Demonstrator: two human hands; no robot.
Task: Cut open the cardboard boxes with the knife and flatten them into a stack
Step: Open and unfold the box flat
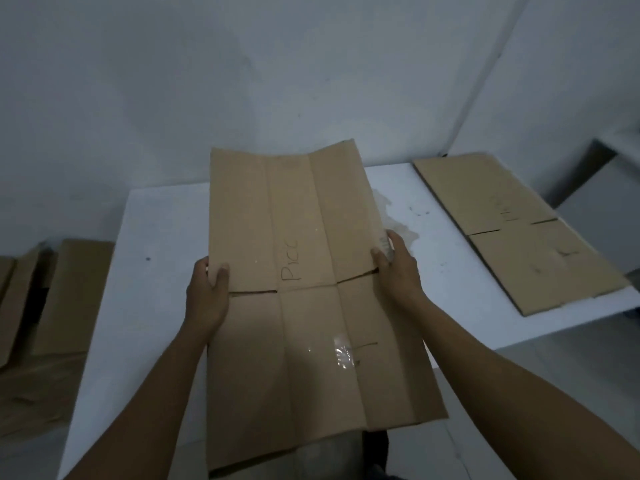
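Left grip point(207, 291) and right grip point(394, 268) are pinching the flattened box point(301, 220) by its edges; it is likely needing carrying onto the stack point(502, 209).

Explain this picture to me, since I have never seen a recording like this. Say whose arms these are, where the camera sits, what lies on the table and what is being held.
There is no machine here. A person works with bare hands, and the one picture comes from a camera worn on their head, looking forward and down, so the arms reach in from the bottom edge.

The left hand and the right hand each grip one side edge of a flattened box, thumbs on top, holding it over a white table. The box has handwriting and some clear tape on it.

At the table's right side lies more flat cardboard, apparently the stack. More cardboard sits lower down, beside the table on the left; its shape is hard to make out. No knife is in view.
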